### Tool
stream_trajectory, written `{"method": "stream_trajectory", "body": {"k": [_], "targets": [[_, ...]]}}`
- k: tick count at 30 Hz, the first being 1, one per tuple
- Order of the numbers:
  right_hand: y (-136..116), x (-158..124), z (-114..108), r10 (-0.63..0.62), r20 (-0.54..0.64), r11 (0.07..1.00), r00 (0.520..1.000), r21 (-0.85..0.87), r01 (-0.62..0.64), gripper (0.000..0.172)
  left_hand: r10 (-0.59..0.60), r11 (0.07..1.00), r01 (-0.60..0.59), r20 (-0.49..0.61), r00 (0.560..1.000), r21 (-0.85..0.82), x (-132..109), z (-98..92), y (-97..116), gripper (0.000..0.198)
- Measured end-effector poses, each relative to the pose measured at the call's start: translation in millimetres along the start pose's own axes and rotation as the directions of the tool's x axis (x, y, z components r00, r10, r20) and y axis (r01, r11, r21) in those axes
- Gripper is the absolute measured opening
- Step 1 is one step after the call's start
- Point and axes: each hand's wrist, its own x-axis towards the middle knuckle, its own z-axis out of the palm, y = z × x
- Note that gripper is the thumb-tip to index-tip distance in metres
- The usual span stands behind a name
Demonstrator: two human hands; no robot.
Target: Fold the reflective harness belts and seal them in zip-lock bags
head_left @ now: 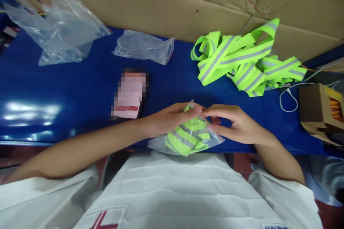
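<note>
I'm looking at what is reading as a small packing wkshop / light-assembly bench, not a home. A glossy blue worktable (53, 89) is running across the view, w/ flattened cardboard sheets (161, 0) leaning behind it. A large empty clear bag (61, 32) and a smaller empty zip bag (143, 46) are lying at the back. A loose pile of hi-vis reflective straps (242, 61) is lying at right. A filled zip bag (188, 137) of the same straps is sitting at the front edge. A cardboard box (314, 109) w/ orange items is standing far right. The person is wearing a white work coat (174, 193).
</note>
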Motion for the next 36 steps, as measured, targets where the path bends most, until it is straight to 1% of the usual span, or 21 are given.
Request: {"method": "stream_trajectory", "body": {"k": [2, 4, 5, 8, 9, 11, 13, 17, 19, 20, 21, 22, 24, 26, 27, 29, 30, 32, 34, 36], "targets": [[0.4, -0.4, -2.2, 0.002, 0.031, 1.0, 1.0, 0.001, -0.002, 0.038, 0.002, 0.999, -0.002, -0.008, 1.0, -0.034, -0.4, 0.4, 0.1, 0.052], [1.5, -0.5, -2.8, -0.006, 0.032, 1.0, 0.999, 0.003, 0.005, 0.042, 0.012, 0.998, -0.013, -0.011, 1.0, -0.056, -0.2, 0.6, -0.4, 0.049], [2.1, -0.4, -2.9, -0.012, 0.034, 1.0, 0.999, 0.011, 0.012, 0.041, 0.014, 0.998, -0.015, -0.007, 1.0, -0.063, 0.0, 0.6, -0.8, 0.046], [3.3, -1.0, -3.9, -0.019, 0.088, 0.995, 0.996, 0.098, 0.01, 0.023, 0.032, 0.999, -0.032, 0.021, 0.999, -0.035, 0.1, -0.6, -1.5, 0.041], [3.6, -1.5, -4.5, -0.015, 0.113, 0.99, 0.994, 0.14, -0.001, 0.02, 0.042, 0.999, -0.042, 0.031, 0.999, -0.018, -0.1, -1.4, -1.4, 0.041], [4.1, -2.7, -5.1, -0.01, 0.149, 0.974, 0.989, 0.224, -0.023, 0.026, 0.06, 0.998, -0.06, 0.036, 0.998, 0.021, -0.5, -3.4, -0.6, 0.043], [4.7, -3.2, -3.7, -0.027, 0.164, 0.965, 0.986, 0.262, -0.017, 0.036, 0.07, 0.996, -0.071, 0.027, 0.997, 0.062, -0.7, -5.4, 0.1, 0.045], [5.9, 1.2, 7.5, -0.074, 0.23, 0.988, 0.97, 0.153, 0.039, 0.057, 0.092, 0.974, -0.094, 0.024, 0.996, 0.204, 1.1, -6.2, 0.2, 0.047], [5.9, 4.8, 14.4, -0.111, 0.277, 0.989, 0.954, 0.124, 0.079, 0.063, 0.104, 0.955, -0.102, 0.006, 0.995, 0.279, 2.9, -5.5, -0.2, 0.048], [5.7, 6.4, 16.9, -0.129, 0.286, 0.987, 0.95, 0.128, 0.096, 0.062, 0.112, 0.95, -0.104, -0.01, 0.994, 0.295, 3.6, -5.3, -0.1, 0.049], [5.3, 7.5, 18.4, -0.137, 0.267, 0.985, 0.954, 0.135, 0.103, 0.058, 0.127, 0.951, -0.112, -0.032, 0.991, 0.29, 4.2, -5.1, 0.2, 0.05], [4.9, 8.2, 18.6, -0.125, 0.219, 0.986, 0.968, 0.14, 0.096, 0.051, 0.144, 0.956, -0.122, -0.062, 0.988, 0.266, 4.5, -5.2, 1.0, 0.051], [3.9, 8.3, 15.4, -0.064, 0.07, 0.987, 0.995, 0.152, 0.053, 0.03, 0.185, 0.968, -0.157, -0.134, 0.973, 0.195, 3.7, -6.3, 4.2, 0.056], [3.6, 7.1, 8.8, 0.015, -0.1, 0.986, 0.995, 0.164, 0.001, 0.014, 0.231, 0.967, -0.203, -0.197, 0.953, 0.153, 1.3, -8.4, 9.2, 0.058], [4.0, 6.3, 5.2, 0.045, -0.164, 0.986, 0.985, 0.164, -0.018, 0.01, 0.246, 0.964, -0.216, -0.212, 0.946, 0.157, -0.4, -9.7, 11.9, 0.057], [6.4, 4.8, -0.7, 0.076, -0.24, 0.988, 0.968, 0.147, -0.041, 0.009, 0.27, 0.952, -0.226, -0.218, 0.938, 0.207, -4.1, -12.2, 16.7, 0.053], [8.3, 4.3, -2.6, 0.086, -0.263, 0.989, 0.961, 0.14, -0.05, 0.011, 0.28, 0.945, -0.229, -0.216, 0.935, 0.234, -6.0, -13.2, 18.4, 0.051], [12.7, 3.4, -3.8, 0.125, -0.3, 0.984, 0.946, 0.163, -0.078, 0.02, 0.296, 0.936, -0.242, -0.198, 0.934, 0.256, -9.5, -14.2, 20.0, 0.046], [16.2, 3.0, -2.9, 0.211, -0.339, 0.962, 0.917, 0.238, -0.134, 0.03, 0.314, 0.936, -0.279, -0.154, 0.937, 0.216, -12.6, -14.3, 19.9, 0.041], [16.9, 2.5, -1.8, 0.309, -0.33, 0.924, 0.892, 0.325, -0.2, 0.035, 0.313, 0.941, -0.295, -0.098, 0.945, 0.164, -14.9, -14.2, 18.9, 0.036]]}}
